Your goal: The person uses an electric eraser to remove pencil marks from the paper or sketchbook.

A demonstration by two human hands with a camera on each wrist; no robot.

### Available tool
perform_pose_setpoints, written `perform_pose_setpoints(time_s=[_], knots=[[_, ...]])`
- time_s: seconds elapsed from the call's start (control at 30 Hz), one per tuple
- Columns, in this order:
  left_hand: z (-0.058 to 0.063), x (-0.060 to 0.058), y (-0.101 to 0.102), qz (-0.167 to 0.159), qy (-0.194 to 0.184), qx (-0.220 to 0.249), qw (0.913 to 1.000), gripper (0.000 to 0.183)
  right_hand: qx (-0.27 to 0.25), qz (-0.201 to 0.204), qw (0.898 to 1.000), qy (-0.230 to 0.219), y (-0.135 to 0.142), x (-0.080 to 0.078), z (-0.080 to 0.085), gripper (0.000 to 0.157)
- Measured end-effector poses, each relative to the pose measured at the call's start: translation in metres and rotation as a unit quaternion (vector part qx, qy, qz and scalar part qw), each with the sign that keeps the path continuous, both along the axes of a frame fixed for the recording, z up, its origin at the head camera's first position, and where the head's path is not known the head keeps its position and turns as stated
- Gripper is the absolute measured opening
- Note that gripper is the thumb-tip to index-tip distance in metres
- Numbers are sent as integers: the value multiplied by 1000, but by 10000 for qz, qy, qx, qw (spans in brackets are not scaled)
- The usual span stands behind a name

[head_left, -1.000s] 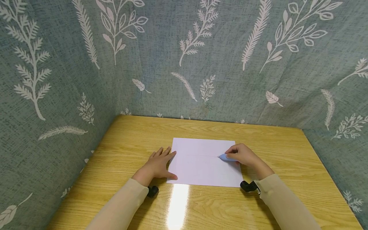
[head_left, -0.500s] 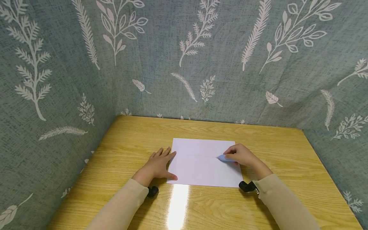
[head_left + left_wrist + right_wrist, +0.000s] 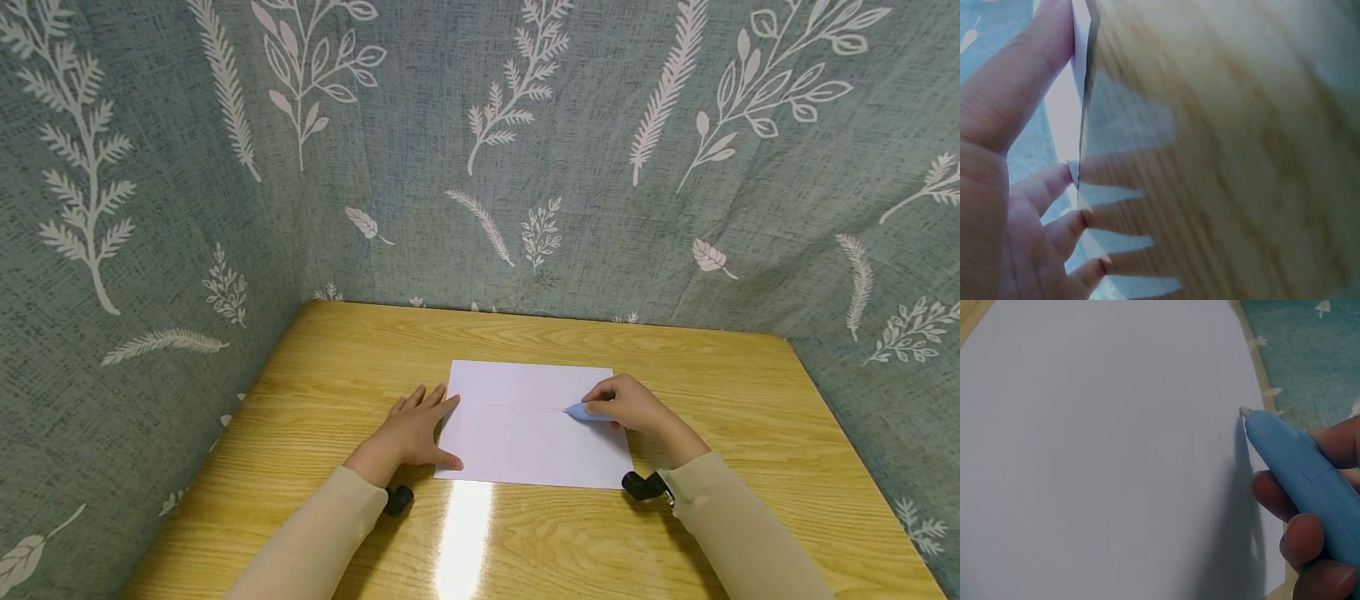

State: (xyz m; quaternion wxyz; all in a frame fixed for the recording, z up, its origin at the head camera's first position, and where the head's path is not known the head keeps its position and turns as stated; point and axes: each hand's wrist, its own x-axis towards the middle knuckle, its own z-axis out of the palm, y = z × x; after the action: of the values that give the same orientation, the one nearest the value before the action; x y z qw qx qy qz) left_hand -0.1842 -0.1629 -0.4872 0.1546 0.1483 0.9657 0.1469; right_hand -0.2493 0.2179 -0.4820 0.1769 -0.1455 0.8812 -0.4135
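A sheet of white paper lies on the wooden table, bearing a faint thin line across its middle. My right hand grips a thick light-blue electric eraser between thumb and fingers. Its narrow white tip is right at the paper, at the right end of the line in the head view. Small dark specks and crumbs show near the tip in the right wrist view. My left hand lies with spread fingers at the paper's left edge, the thumb and index fingertip over the sheet.
The wooden table reflects a bright light streak in front of the paper. Blue-green cloth with white leaf prints encloses the back and sides. Black wrist cameras sit below both sleeves.
The right hand has shifted slightly left with the electric eraser, its tip moving along the line. The line looks fainter and a little shorter at its right end. The left hand stays put.
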Motion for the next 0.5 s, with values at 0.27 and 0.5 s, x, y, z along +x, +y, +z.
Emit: perform_pose_setpoints(time_s=[0.27, 0.5], knots=[[-1, -1, 0, 3, 31, -24, 10000, 109, 25, -5, 10000, -24, -2, 1, 2, 16], [-2, -1, 0, 4, 22, -22, 10000, 110, 19, -53, 10000, -36, -3, 1, 1, 16]])
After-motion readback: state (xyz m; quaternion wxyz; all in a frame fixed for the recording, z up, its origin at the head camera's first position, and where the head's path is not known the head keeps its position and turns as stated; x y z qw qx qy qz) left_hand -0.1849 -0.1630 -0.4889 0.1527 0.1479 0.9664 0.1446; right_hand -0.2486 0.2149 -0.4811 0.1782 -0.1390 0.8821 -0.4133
